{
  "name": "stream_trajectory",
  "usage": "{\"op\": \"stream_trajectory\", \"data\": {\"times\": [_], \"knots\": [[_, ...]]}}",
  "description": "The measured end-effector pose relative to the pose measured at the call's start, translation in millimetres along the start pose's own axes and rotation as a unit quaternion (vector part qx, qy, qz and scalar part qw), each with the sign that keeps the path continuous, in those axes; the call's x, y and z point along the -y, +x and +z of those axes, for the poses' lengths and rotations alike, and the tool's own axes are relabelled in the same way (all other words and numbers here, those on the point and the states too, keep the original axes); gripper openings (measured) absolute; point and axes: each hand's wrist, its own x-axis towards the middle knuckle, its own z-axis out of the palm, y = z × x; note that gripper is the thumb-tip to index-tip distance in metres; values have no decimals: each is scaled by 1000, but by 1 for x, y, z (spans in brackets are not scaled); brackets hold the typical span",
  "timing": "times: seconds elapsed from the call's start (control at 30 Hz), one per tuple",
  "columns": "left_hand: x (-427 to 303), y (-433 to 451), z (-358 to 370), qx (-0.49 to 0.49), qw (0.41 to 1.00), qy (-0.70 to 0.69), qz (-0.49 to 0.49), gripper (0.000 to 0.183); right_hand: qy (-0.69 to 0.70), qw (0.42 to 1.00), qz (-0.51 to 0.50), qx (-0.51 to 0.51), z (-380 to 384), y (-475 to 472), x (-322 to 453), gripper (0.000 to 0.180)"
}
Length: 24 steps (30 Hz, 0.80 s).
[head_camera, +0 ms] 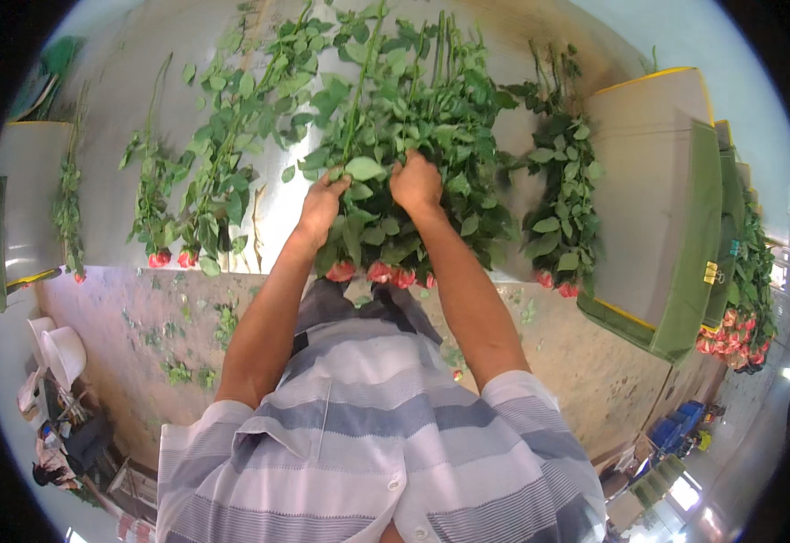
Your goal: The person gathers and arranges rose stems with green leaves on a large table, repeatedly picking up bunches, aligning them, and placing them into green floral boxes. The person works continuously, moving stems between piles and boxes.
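Before me on a metal-topped table (276,234) lies a thick row of long-stemmed roses (449,122). Their leafy stems point away from me, and coral-pink rose heads (380,272) hang at the near edge. My left hand (322,207) pinches a rose stem (361,88) between thumb and fingers, beside a broad pale leaf. To its right, my right hand (416,182) is curled around another stem among the leaves; its fingertips are partly hidden by foliage.
Loose roses (221,156) lie to the left, and a smaller bunch (561,197) to the right. A grey partition with green fabric (683,237) stands at right, another panel (31,197) at left. Fallen leaves (177,372) litter the floor. White plastic chairs (62,353) and a person (55,458) are at lower left.
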Motion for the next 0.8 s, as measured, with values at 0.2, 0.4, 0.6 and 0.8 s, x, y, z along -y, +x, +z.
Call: {"op": "stream_trajectory", "data": {"times": [0.2,0.4,0.6,0.8], "knots": [[16,3,19,-13,997,81,3,38,-20,1000,-3,22,10,12,-11,44],[38,19,20,-52,984,163,49,39,-26,999,-27,7,15,9,-13,48],[52,28,22,-94,963,230,103,35,-23,999,-22,4,14,6,-10,43],[68,38,17,-118,939,282,158,36,16,1000,-9,10,0,-3,5,40]]}}
